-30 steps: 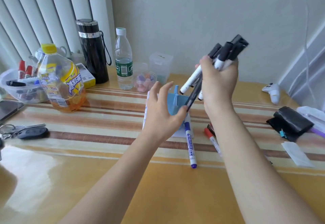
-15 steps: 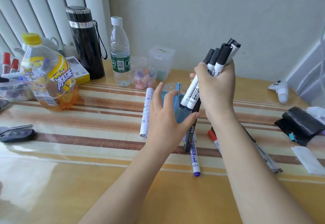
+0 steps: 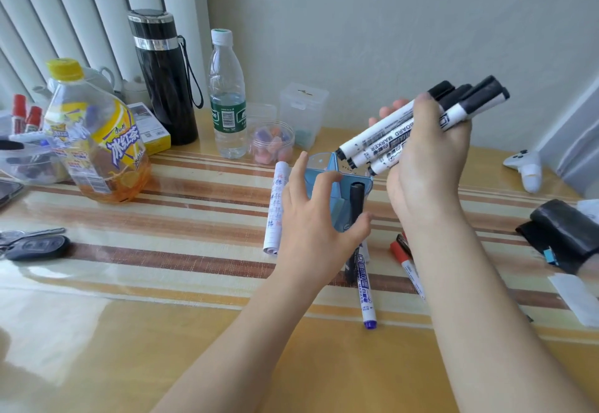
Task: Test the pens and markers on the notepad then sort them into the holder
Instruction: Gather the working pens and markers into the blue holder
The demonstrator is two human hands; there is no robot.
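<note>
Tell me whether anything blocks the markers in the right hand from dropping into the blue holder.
Nothing visible lies between the markers and the open top of the blue holder. The left hand grips its near side, and one black marker already stands in it.

A: Straight ahead of you: plain pale wall (image 3: 356, 23), greenish-white, running L to R behind the table (image 3: 129, 364).

B: Yep, and top L you've got vertical blinds (image 3: 81, 7), white slats hanging close together, meeting that wall at the corner.

A: Table's yellowish w/ a glossy top. You're looking down on it.

B: Striped cloth (image 3: 194, 218) across the middle, cream w/ brown & orange bands running L to R. It looks to sit under the shiny layer.

A: Light's soft daylight. Bright glare patch (image 3: 48, 325) on the gloss, bottom L, near you.

B: Far R there's a pale grey-white panel (image 3: 577, 127), slanted in view. Can't tell if it's curtain or frame.
</note>
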